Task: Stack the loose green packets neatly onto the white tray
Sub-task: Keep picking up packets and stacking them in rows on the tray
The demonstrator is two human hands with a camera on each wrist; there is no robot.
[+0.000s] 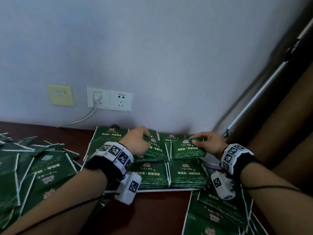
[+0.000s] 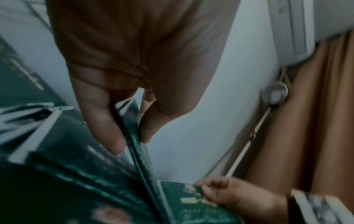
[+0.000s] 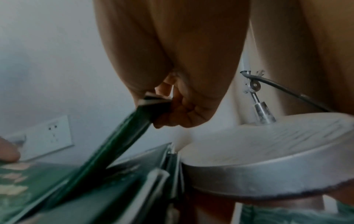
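Green packets stand in several neat stacks (image 1: pixel 184 173) on the white tray (image 1: pixel 169 190) against the wall. My left hand (image 1: pixel 145 145) grips a thin bundle of packets (image 1: pixel 155 150) over the back-middle stack; the left wrist view shows the bundle (image 2: pixel 141 166) pinched edge-on between thumb and fingers (image 2: pixel 103 124). My right hand (image 1: pixel 196 140) pinches another bundle (image 1: pixel 186 149) by its right edge, over the back-right stack. In the right wrist view that bundle (image 3: pixel 114 144) hangs tilted from the fingertips (image 3: pixel 182 112), with its far end low.
Loose packets are heaped at the left (image 1: pixel 33 167) and lower right (image 1: pixel 220 214) of the dark table (image 1: pixel 152 209). A round silver lamp base (image 3: pixel 268 163) touches the tray's right side, its pole (image 1: pixel 254 102) leaning up beside a brown curtain (image 1: pixel 288 124). Wall sockets (image 1: pixel 109 100) hold a plugged cable.
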